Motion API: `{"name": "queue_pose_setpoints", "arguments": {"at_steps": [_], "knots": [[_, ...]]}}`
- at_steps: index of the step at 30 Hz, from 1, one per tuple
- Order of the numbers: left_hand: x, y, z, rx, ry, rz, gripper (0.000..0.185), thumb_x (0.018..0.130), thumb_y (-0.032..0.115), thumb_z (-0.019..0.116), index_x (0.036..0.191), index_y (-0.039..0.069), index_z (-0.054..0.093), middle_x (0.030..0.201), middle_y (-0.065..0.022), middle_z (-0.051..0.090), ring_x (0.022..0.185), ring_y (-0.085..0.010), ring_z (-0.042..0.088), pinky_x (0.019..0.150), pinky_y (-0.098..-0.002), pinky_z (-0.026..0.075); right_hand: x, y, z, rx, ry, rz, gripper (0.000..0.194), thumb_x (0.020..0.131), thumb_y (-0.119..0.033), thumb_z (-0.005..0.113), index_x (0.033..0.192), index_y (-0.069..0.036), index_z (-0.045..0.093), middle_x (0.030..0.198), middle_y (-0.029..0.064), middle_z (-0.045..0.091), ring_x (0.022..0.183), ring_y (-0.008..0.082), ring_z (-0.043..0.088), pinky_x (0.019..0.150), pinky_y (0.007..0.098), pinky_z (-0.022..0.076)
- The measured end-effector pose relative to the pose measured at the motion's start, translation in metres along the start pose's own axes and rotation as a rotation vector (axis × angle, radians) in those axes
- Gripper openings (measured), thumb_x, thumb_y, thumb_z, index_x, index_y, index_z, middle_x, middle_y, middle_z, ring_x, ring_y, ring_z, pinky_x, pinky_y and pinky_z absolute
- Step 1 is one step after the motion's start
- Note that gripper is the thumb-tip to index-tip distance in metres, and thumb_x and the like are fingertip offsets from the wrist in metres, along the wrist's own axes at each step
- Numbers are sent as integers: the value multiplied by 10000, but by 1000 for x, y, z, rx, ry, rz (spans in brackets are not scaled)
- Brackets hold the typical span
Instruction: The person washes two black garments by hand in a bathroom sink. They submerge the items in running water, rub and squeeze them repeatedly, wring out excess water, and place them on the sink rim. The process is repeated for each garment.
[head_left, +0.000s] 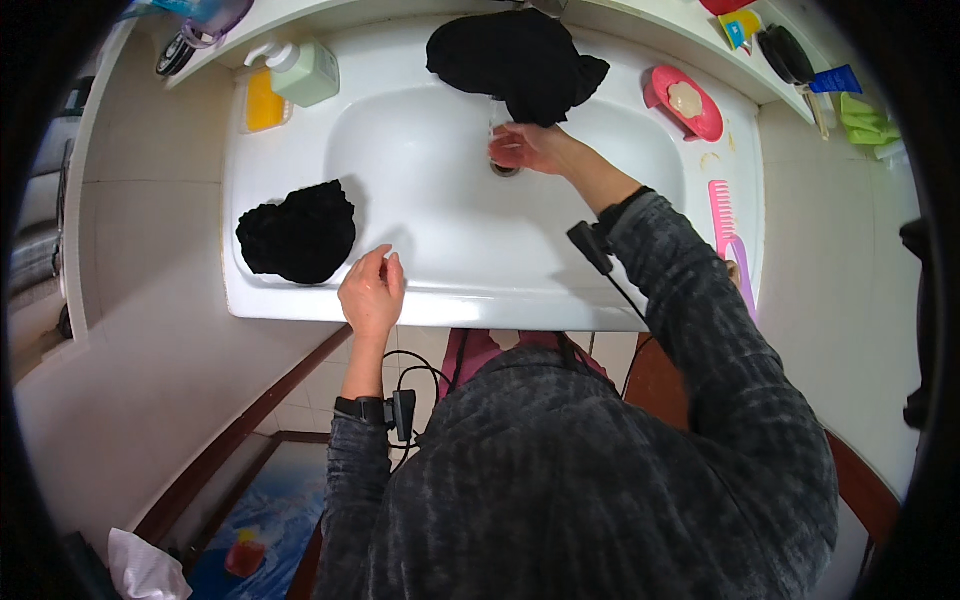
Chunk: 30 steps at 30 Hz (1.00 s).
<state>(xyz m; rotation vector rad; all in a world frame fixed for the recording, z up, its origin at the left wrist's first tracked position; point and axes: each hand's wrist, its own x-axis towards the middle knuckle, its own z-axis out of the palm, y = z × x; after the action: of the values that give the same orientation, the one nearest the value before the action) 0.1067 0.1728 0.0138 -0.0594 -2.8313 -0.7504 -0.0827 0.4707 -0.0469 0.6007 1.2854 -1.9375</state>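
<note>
Under a thin stream of water near the drain (505, 170) of the white washbasin (442, 217), my right hand (529, 148) has its fingers apart and holds nothing. A black cloth (517, 56) lies bunched at the back of the basin, over where the tap would be, just above that hand. My left hand (371, 292) looks wet and hovers at the basin's front edge with nothing seen in it; its fingers are loosely bent. A second black cloth (300, 234) sits crumpled on the basin's left side, next to my left hand.
A pump bottle (307, 75) and a yellow soap box (265, 101) stand at the back left. On the right lie a pink soap dish (705, 120) with soap (685, 99) and a pink comb (721, 214). A shelf (637, 19) with toiletries curves behind. Cables hang near my wrists.
</note>
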Motion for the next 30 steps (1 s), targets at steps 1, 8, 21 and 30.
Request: {"name": "queue_pose_setpoints", "arguments": {"at_steps": [1,8,21,30], "knots": [[0,0,0,8,-6,-2,139,846,162,655,949,72,680,708,-71,650,634,-234,628,590,-352,499,7,0,9,147,-22,3,325,1024,-251,419,1135,14,570,1048,154,637,1003,274,635,912,400,525],[-2,-1,0,-2,6,-13,135,851,168,653,944,74,681,726,-71,657,646,-229,632,595,-345,499,-6,-11,-9,472,-762,-22,307,1009,-226,426,1051,14,613,967,174,662,929,297,646,843,387,537],[1,2,-4,11,-19,-21,122,848,162,649,912,63,683,753,-67,665,677,-233,637,616,-344,504,-1,12,-89,-1738,208,-362,204,812,-214,603,925,-73,698,1014,176,671,977,359,630,840,432,508],[0,1,-3,5,-11,-3,82,835,137,654,890,76,666,756,-68,663,684,-245,635,611,-352,503,11,54,-23,-1585,382,-241,379,878,-120,479,1248,-110,559,1222,175,592,1153,354,562,965,422,463]]}}
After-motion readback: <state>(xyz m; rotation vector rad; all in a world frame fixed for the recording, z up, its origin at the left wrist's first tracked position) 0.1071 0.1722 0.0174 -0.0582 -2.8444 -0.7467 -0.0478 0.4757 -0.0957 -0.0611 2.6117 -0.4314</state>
